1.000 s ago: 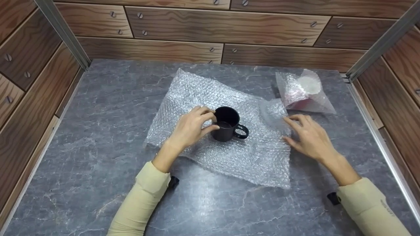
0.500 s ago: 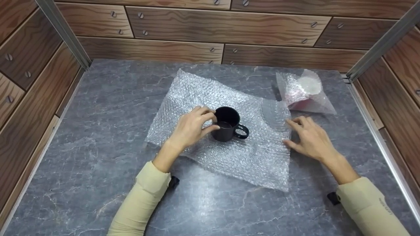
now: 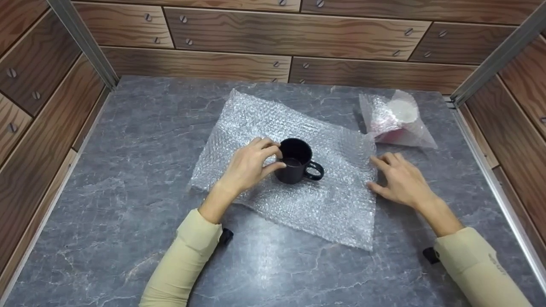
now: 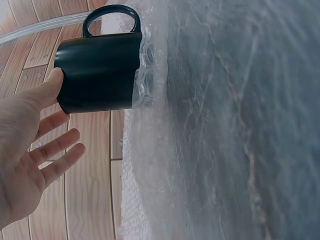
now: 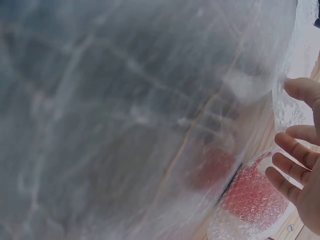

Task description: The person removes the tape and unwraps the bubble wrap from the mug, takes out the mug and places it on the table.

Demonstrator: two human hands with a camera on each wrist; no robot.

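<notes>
In the head view a black mug [image 3: 294, 164] stands upright on a sheet of bubble wrap [image 3: 328, 204], its handle to the right. My left hand [image 3: 254, 164] holds the mug at its left rim with thumb and index finger; in the left wrist view the thumb [image 4: 54, 80] lies against the mug's side by the rim, and the other fingers extend free. My right hand [image 3: 401, 179] is at the sheet's right edge, thumb and fingertips spread apart along it. The right wrist view has these fingers nearly straight, the thumb tip touching the wrap.
A bubble-wrapped bundle [image 3: 394, 119] with something red and white inside lies at the back right, close to the sheet's corner. Everything rests on a grey marbled tabletop [image 3: 128, 192]. Wood-patterned walls [image 3: 298, 34] and metal posts [image 3: 81, 42] bound the back and sides.
The raised, curved part of the wrap near the right edge has settled flat, and its front right corner has shifted slightly. My left hand and the mug stay put; the right hand barely moves.
</notes>
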